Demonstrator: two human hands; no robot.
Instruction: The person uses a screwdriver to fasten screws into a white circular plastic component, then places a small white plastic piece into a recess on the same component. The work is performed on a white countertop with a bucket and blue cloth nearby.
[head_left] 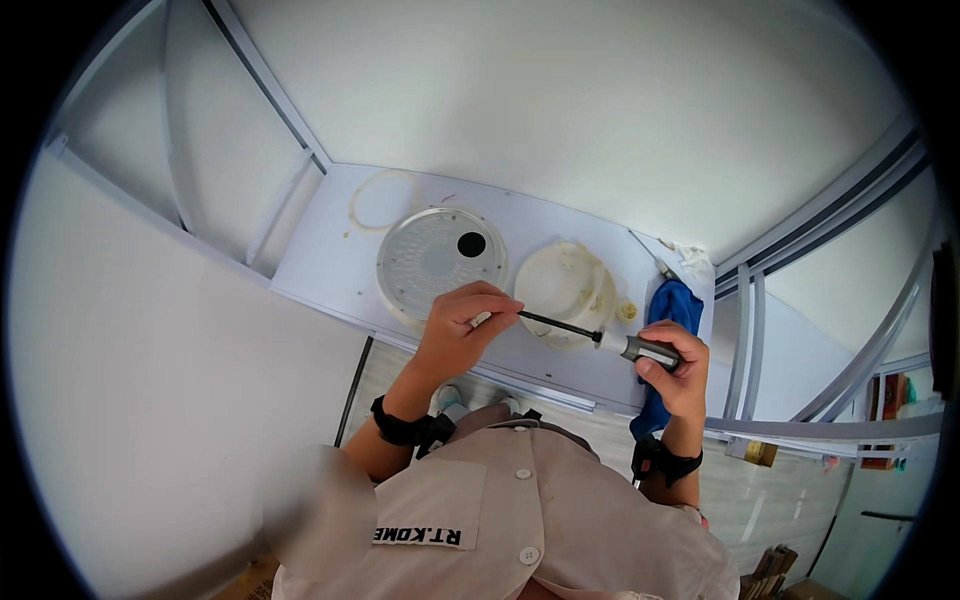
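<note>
The right hand (672, 368) grips a screwdriver (598, 338) by its grey handle – light, stiff, best held there – while the left hand (462, 328) pinches something small at its tip; what, I cannot tell. Just beyond on the white table (320, 250) lie a ribbed round plate (425, 255), a white housing (565, 285) and a blue cloth (672, 305) – all close to the shaft.

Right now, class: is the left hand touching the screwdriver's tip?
Touching: the head view shows the left hand's fingertips pinched around the screwdriver's tip.
</note>
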